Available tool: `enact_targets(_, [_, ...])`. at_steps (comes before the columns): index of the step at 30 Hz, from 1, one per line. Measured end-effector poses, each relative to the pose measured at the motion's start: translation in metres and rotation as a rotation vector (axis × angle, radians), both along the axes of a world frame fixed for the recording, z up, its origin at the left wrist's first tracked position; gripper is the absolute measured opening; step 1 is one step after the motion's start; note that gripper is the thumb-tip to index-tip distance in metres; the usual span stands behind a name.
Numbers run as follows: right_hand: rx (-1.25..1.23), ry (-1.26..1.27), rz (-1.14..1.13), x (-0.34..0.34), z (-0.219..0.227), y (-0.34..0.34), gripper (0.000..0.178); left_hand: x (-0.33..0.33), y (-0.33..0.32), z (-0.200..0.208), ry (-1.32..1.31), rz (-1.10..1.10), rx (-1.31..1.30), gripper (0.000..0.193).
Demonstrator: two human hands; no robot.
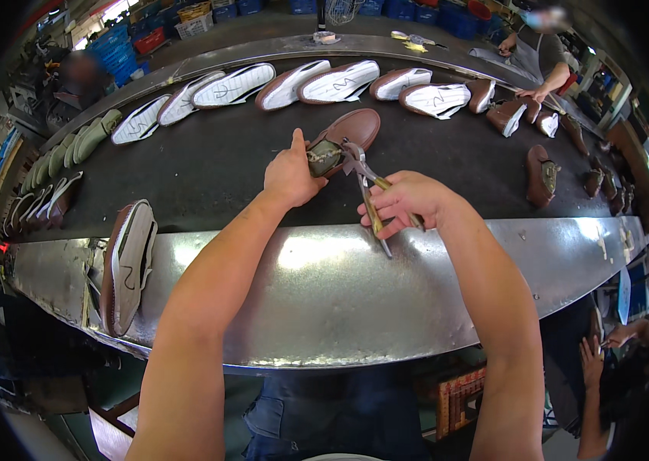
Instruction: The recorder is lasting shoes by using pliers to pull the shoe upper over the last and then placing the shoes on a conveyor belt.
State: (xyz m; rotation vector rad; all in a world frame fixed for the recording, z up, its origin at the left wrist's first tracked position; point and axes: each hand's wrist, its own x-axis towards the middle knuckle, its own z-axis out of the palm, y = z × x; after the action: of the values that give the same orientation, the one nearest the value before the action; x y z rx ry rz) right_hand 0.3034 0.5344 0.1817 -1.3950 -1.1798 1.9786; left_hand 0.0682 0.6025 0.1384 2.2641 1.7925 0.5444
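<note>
A brown leather shoe [359, 127], fitted on a green last [324, 157], lies over the dark belt with its toe pointing away to the right. My left hand [290, 175] grips its heel end, the thumb raised along the side. In my right hand [417, 200] is a pair of metal pincers [373, 209], the handles spread apart and the fingers around them. The jaws of the pincers meet the shoe's opening edge beside the last; whether they pinch the leather is too small to tell.
A metal ledge [324, 284] runs along my side of the dark belt [217, 169]. One brown shoe with a pale sole [129, 265] leans at the left. White-soled shoes [340, 81] line the far side; a lasted brown shoe [542, 177] stands right. A co-worker's hand [543, 91] rests at the far right.
</note>
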Motion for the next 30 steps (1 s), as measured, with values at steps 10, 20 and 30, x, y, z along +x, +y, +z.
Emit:
enact_targets(10, [0.288, -0.883, 0.221, -0.014, 0.031, -0.005, 0.015, 0.005, -0.005, 0.007, 0.069, -0.065, -0.035, 0.092])
enact_targets(20, [0.65, -0.922, 0.273, -0.012, 0.03, -0.056, 0.025, 0.016, 0.003, 0.02, 0.133, -0.045, -0.217, 0.077])
enact_targets(30, [0.692, -0.68, 0.028, 0.069, 0.057, -0.117, 0.023, -0.013, 0.036, 0.039, 0.013, 0.018, -0.266, 0.128])
